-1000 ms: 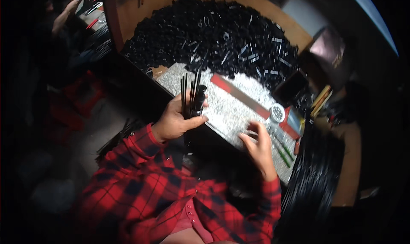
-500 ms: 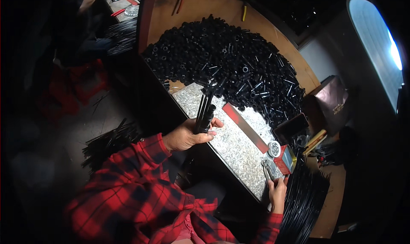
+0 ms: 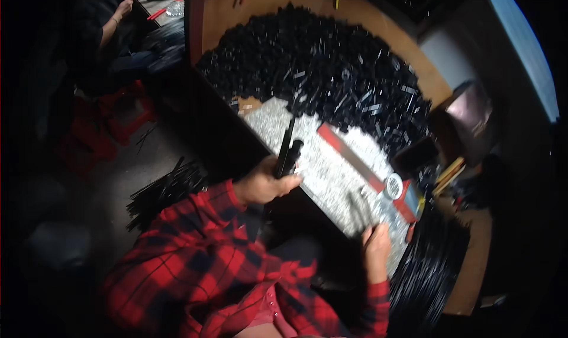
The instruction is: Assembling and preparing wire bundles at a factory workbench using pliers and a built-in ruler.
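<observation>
My left hand (image 3: 260,181) is closed around a small upright bundle of thin black rods with a black cylindrical fitting (image 3: 289,156). It is held at the near edge of the speckled work surface (image 3: 313,169). Lower right, the fingers of my right hand (image 3: 377,246) are closed on the handles of metal pliers (image 3: 358,206). The pliers are smeared by motion, so I cannot tell how far their jaws are apart. A flat bar with a red end (image 3: 352,159) lies on the surface between my hands.
A big heap of black tubular parts (image 3: 319,60) covers the far table. Beside the bar are a round white-rimmed dish (image 3: 393,186) and a red box (image 3: 406,205). Long black rods (image 3: 438,267) lie at right. Red stools (image 3: 124,116) stand left; another person's hand (image 3: 123,7) shows beyond.
My right hand has moved left, away from the red box, carrying the pliers. My left hand keeps its hold on the black parts. The whole view has shifted slightly.
</observation>
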{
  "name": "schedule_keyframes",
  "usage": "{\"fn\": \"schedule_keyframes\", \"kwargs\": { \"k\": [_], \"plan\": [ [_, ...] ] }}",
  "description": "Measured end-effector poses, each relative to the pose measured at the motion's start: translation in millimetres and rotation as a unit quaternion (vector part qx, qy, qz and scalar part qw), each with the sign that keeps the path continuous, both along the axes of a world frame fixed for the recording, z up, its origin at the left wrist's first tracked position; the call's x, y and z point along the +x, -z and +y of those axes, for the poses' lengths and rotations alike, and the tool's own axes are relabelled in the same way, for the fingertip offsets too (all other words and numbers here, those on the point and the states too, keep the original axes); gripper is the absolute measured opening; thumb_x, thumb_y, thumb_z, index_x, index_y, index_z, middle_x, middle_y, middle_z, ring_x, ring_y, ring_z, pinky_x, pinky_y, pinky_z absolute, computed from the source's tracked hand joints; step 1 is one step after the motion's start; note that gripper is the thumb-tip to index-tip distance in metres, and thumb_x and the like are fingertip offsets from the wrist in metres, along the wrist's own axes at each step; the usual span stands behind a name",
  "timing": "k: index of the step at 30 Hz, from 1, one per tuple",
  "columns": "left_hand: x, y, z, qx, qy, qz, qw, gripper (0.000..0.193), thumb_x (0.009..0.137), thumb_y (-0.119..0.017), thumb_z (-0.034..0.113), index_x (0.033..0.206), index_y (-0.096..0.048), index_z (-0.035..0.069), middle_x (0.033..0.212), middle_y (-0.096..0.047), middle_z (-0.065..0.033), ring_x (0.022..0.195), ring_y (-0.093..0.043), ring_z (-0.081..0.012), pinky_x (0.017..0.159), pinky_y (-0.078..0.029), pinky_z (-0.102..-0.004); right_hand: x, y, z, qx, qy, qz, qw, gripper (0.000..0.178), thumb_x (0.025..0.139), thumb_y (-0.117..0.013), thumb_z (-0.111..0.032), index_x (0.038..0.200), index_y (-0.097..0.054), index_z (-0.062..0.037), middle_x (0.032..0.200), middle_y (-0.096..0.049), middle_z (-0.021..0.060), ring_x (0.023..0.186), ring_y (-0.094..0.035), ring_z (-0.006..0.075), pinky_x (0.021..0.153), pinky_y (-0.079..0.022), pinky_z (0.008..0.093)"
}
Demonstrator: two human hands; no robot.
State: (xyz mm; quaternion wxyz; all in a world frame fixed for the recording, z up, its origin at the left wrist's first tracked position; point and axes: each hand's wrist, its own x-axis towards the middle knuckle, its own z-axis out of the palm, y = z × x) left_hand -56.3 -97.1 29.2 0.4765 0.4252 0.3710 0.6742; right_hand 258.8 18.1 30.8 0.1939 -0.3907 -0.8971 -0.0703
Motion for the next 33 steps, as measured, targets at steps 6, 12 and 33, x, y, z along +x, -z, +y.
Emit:
{"fn": "schedule_keyframes", "kwargs": {
  "k": [6, 12, 33],
  "plan": [
    [3.6, -0.8, 0.9, 0.002, 0.003, -0.066, 0.998, 0.013, 0.083, -0.061, 0.006, 0.082, -0.048, 0.007, 0.059, -0.044, 0.0025, 0.05, -0.042, -0.0049, 0.046, -0.035, -0.0203, -44.8, -52.9, -14.3, -0.17, -0.086, 0.081, 0.978, 0.025, 0.071, -0.068, -0.003, 0.078, -0.044, 0.0004, 0.069, -0.046, 0.0167, 0.064, -0.047, 0.036, 0.055, -0.038, 0.0412],
    [17.7, -2.1, -2.5, -0.004, -0.016, -0.062, 0.998, 0.028, 0.076, -0.07, 0.005, 0.087, -0.044, 0.007, 0.06, -0.045, 0.002, 0.051, -0.042, -0.0049, 0.048, -0.035, -0.0196, -76.2, -72.2, -23.9, 0.081, -0.11, 0.061, 0.989, 0.02, 0.075, -0.066, -0.015, 0.083, -0.052, -0.0019, 0.104, -0.051, 0.0145, 0.098, -0.051, 0.03, 0.087, -0.039, 0.0441],
    [31.6, 12.4, 0.5, -0.012, -0.118, 0.067, 0.991, 0.057, 0.06, -0.085, 0.026, 0.1, -0.049, 0.004, 0.092, -0.046, 0.0012, 0.076, -0.045, -0.0053, 0.068, -0.039, -0.0192, -73.6, -54.1, -45.3, 0.158, -0.141, -0.008, 0.977, 0.015, 0.079, -0.058, -0.018, 0.083, -0.055, -0.0033, 0.098, -0.052, 0.0116, 0.092, -0.055, 0.0245, 0.086, -0.04, 0.0418]
  ]
}}
